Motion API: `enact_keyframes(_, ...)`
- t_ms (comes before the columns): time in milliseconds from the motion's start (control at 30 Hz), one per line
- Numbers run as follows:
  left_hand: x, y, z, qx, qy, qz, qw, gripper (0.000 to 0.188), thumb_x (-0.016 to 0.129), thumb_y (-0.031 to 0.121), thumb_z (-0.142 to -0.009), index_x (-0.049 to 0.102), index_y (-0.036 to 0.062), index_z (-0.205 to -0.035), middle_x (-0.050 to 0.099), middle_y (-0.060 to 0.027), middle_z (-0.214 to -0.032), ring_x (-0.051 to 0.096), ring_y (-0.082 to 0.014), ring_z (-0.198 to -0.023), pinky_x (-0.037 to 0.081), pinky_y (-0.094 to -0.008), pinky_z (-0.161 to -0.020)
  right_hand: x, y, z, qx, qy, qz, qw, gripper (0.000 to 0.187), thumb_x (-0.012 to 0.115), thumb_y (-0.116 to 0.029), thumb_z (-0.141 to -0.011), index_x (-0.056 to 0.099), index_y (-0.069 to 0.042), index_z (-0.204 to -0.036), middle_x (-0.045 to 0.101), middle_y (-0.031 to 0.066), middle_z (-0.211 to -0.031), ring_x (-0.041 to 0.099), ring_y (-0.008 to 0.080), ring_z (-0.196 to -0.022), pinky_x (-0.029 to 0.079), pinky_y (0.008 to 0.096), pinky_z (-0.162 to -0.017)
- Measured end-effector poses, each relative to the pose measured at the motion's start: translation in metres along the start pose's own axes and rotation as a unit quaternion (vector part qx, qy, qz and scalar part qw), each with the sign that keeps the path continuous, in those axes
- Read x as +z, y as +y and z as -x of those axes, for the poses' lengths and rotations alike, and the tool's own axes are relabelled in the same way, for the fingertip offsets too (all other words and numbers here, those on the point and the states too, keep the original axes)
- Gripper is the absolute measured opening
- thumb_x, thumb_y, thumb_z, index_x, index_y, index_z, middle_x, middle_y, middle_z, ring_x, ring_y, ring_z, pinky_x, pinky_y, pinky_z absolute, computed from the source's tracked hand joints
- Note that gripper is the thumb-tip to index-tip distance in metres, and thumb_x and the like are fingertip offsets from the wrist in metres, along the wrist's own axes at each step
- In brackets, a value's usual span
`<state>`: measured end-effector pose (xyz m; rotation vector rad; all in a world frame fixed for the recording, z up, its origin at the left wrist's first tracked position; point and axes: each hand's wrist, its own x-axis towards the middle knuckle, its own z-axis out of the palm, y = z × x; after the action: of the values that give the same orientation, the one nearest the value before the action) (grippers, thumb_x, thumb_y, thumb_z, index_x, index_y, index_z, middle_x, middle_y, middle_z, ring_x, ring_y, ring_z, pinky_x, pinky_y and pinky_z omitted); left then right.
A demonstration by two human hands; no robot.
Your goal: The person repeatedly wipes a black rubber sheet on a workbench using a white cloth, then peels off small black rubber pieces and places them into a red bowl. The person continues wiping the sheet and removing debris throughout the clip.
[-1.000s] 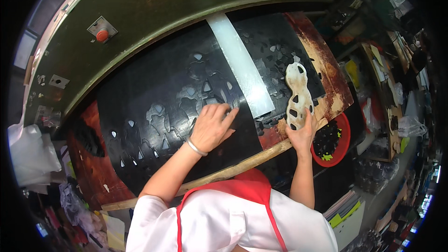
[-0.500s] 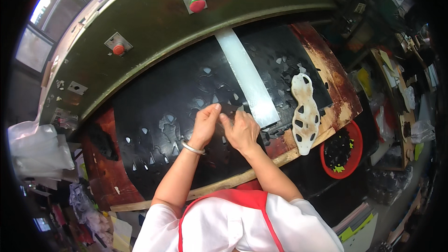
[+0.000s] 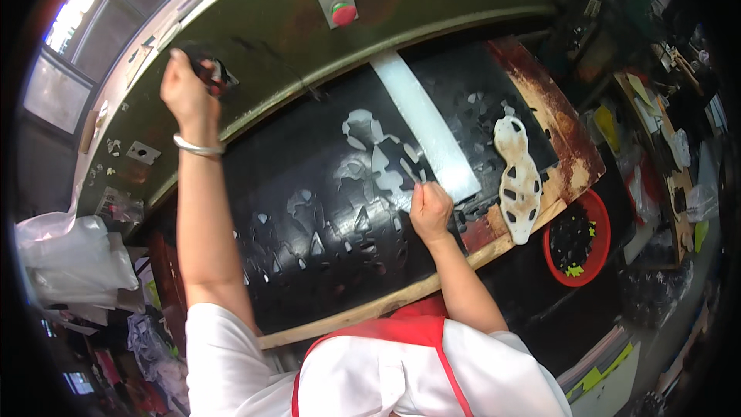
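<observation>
My left hand [image 3: 187,93] is raised at the upper left, in front of the green machine panel. Its fingers are closed around a dark, blurred thing [image 3: 208,69] whose kind I cannot make out. My right hand [image 3: 431,211] is in a fist low over the shiny black sheet [image 3: 309,293], beside the end of a pale metal strip [image 3: 424,127]. What its fingers pinch, if anything, is hidden. Several cut-out shapes and gaps show in the sheet. Right of the strip lies a stained white wavy plate [image 3: 519,185] with dark holes.
A red mushroom button [image 3: 343,13] sticks out of the green panel [image 3: 255,100] at the back. A red bowl [image 3: 598,262] of black and yellow-green scraps stands at the right. Clear plastic bags [image 3: 73,262] hang at the left. A wooden edging [image 3: 347,312] runs along the front.
My hands were together over the black sheet. The left has swung up and left with the dark thing; the right has shifted slightly right. Small dark bits are blurred in the air.
</observation>
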<state>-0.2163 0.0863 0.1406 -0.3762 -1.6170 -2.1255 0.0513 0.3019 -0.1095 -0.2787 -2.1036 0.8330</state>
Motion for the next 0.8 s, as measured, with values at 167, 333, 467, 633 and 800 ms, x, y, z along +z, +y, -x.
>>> enact_keyframes(167, -0.030, 0.034, 0.006, 0.048, -0.149, -0.043, 0.987, 0.029, 0.051, 0.023, -0.101, 0.066, -0.0006, -0.106, 0.069, -0.0086, -0.089, 0.061, -0.0124, -0.070, 0.051, -0.0256, -0.066, -0.020, -0.015, -0.007, 0.141, -0.062, -0.097, 0.983, 0.031, 0.060, -0.014, -0.092, 0.047, -0.001, -0.068, 0.050, 0.0153, -0.061, 0.049, 0.0371, -0.058, 0.039, 0.0430, -0.052)
enact_keyframes(333, -0.052, -0.002, 0.180, 0.117, -0.355, -0.246, 0.894, 0.015, 0.056, 0.002, -0.092, 0.066, -0.0008, -0.104, 0.066, -0.0127, -0.101, 0.066, -0.0218, -0.086, 0.053, -0.0328, -0.078, -0.077, -0.069, 0.046, 0.242, -0.155, -0.005, 0.958, 0.025, 0.061, -0.020, -0.093, 0.057, -0.001, -0.076, 0.059, 0.0167, -0.066, 0.059, 0.0341, -0.061, 0.045, 0.0398, -0.055)
enact_keyframes(467, -0.063, -0.027, 0.307, 0.169, -0.524, -0.183, 0.815, 0.030, 0.067, -0.001, -0.075, 0.065, 0.0010, -0.105, 0.064, -0.0154, -0.104, 0.062, -0.0321, -0.091, 0.051, -0.0384, -0.080, -0.084, -0.086, 0.097, 0.348, -0.239, -0.039, 0.906, 0.026, 0.049, -0.026, -0.101, 0.058, -0.002, -0.097, 0.062, 0.0101, -0.076, 0.061, 0.0161, -0.068, 0.050, 0.0297, -0.064)
enact_keyframes(633, -0.073, -0.035, 0.343, 0.180, -0.607, -0.192, 0.750, 0.046, 0.074, 0.010, -0.072, 0.061, 0.0053, -0.116, 0.057, -0.0161, -0.116, 0.057, -0.0315, -0.087, 0.046, -0.0393, -0.077, -0.069, -0.077, 0.109, 0.460, -0.138, -0.314, 0.819, 0.029, 0.038, -0.029, -0.105, 0.054, -0.005, -0.104, 0.059, 0.0053, -0.092, 0.058, 0.0119, -0.084, 0.049, 0.0263, -0.075)
enact_keyframes(800, -0.068, -0.035, 0.337, 0.164, -0.577, -0.169, 0.782, 0.036, 0.072, 0.010, -0.076, 0.064, 0.0071, -0.111, 0.059, -0.0133, -0.112, 0.056, -0.0316, -0.087, 0.047, -0.0387, -0.076, -0.068, -0.086, 0.102, 0.510, -0.004, -0.495, 0.703, 0.026, 0.042, -0.026, -0.104, 0.054, -0.003, -0.096, 0.062, 0.0056, -0.085, 0.057, 0.0083, -0.070, 0.050, 0.0228, -0.061)
